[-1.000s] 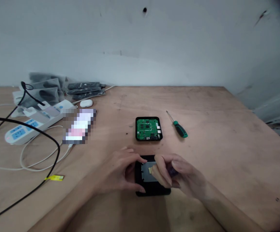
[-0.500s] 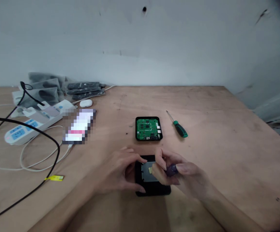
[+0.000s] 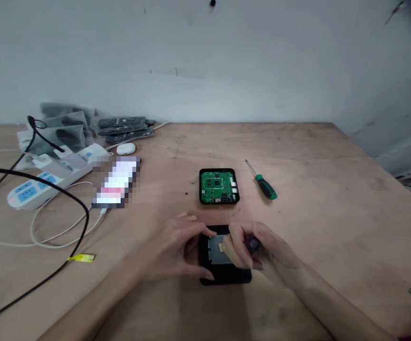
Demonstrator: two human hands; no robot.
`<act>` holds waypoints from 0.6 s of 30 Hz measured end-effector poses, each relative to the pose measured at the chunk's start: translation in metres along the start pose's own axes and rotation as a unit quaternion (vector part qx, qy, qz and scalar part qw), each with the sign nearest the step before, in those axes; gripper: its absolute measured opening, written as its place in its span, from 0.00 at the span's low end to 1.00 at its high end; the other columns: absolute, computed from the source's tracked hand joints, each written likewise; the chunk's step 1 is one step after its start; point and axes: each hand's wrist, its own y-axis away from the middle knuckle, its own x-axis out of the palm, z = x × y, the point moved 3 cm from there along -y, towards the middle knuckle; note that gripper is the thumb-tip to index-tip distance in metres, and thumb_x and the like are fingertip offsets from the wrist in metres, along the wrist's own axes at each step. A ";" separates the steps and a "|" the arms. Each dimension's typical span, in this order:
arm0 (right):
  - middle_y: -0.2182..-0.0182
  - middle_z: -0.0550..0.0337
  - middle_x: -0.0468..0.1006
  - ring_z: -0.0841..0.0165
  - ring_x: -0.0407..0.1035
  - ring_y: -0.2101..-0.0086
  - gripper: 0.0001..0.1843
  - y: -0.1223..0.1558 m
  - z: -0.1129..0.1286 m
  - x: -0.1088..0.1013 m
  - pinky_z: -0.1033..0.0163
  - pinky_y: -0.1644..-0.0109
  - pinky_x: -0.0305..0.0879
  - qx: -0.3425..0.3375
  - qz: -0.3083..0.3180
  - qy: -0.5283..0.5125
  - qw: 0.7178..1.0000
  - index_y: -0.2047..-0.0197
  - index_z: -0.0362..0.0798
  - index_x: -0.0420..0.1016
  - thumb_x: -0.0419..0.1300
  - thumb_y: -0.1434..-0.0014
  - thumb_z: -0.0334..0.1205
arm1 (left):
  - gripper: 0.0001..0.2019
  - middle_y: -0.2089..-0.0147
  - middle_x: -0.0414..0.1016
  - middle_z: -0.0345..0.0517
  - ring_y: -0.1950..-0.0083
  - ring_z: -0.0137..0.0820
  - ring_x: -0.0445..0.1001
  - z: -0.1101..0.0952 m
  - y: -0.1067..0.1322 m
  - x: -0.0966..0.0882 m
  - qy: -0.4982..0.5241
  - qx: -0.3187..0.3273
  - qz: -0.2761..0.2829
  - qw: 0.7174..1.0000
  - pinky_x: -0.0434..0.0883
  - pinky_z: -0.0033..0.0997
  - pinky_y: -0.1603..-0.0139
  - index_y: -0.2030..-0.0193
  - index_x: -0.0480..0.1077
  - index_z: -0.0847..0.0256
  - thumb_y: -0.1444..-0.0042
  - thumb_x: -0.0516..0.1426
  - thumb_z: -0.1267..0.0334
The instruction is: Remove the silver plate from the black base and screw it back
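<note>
While the left forearm (image 3: 109, 289) slants up from the lower left of the head view, the left hand (image 3: 173, 246) rests low over the wooden table (image 3: 315, 227), its thumb and forefinger spread wide apart like a bracket. Both tips touch the left part of a flat black square cover (image 3: 227, 275), forefinger toward the far edge, thumb toward the near one. The cover lies directly before the person, with a silver metal plate (image 3: 215, 256) and a small pale yellow patch (image 3: 221, 247) on its upper face.

The right forearm (image 3: 340, 298) slants in from the lower right. At its end the right hand (image 3: 272, 251) is over the cover's right half, thumb and fingers curled together and clamped around a dark purple tool handle (image 3: 253, 243); its lower end is hidden by the fingers, so what it touches cannot be told.

Just beyond the cover, an open black casing (image 3: 201, 187) holds a green circuit board (image 3: 212, 190). Near it on the right lies a screwdriver (image 3: 265, 186) with a green-and-black grip, its shaft pointing away and leftward.
</note>
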 end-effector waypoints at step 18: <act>0.73 0.64 0.61 0.70 0.52 0.75 0.25 -0.005 0.003 0.002 0.61 0.69 0.49 -0.022 -0.042 -0.057 0.997 0.64 0.47 0.71 0.53 0.20 0.56 | 0.35 0.55 0.80 0.45 0.52 0.41 0.76 -0.001 0.000 -0.001 0.002 0.003 0.001 1.000 0.67 0.38 0.51 0.39 0.77 0.54 0.47 0.75 0.36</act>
